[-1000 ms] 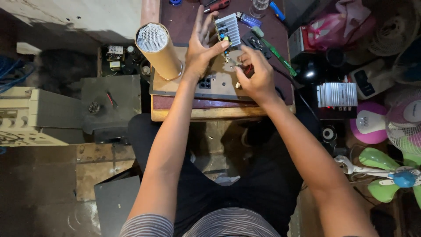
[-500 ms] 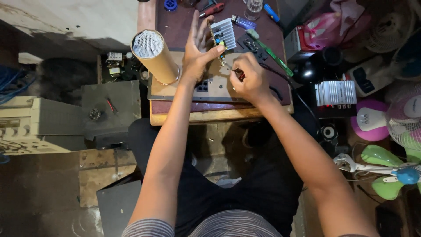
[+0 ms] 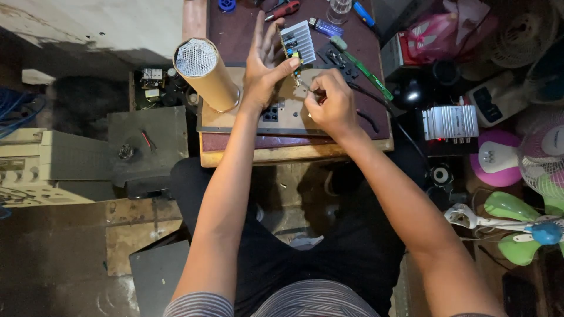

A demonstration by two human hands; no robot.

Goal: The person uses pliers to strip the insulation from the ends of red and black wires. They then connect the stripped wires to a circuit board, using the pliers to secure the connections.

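My left hand (image 3: 264, 64) holds a small circuit board with a ribbed silver heat sink (image 3: 297, 41) upright between thumb and fingers, above a grey metal panel (image 3: 282, 108) that lies on the low work table (image 3: 294, 154). My right hand (image 3: 332, 103) is closed around a thin tool whose tip meets the lower edge of the board. A black cable (image 3: 376, 100) runs off to the right from that hand. The tool itself is mostly hidden by my fingers.
A tan cardboard tube with a mesh top (image 3: 205, 73) stands on the panel's left. A green-handled tool (image 3: 364, 70), a red-handled tool (image 3: 284, 10) and a lighter (image 3: 325, 26) lie on the table. A silver amplifier (image 3: 450, 122) and small fans (image 3: 529, 235) crowd the right; old equipment boxes (image 3: 47, 164) sit left.
The view has shifted slightly. Both hands stay on the board and tool, with my right hand nudged a little closer to the board's lower edge.
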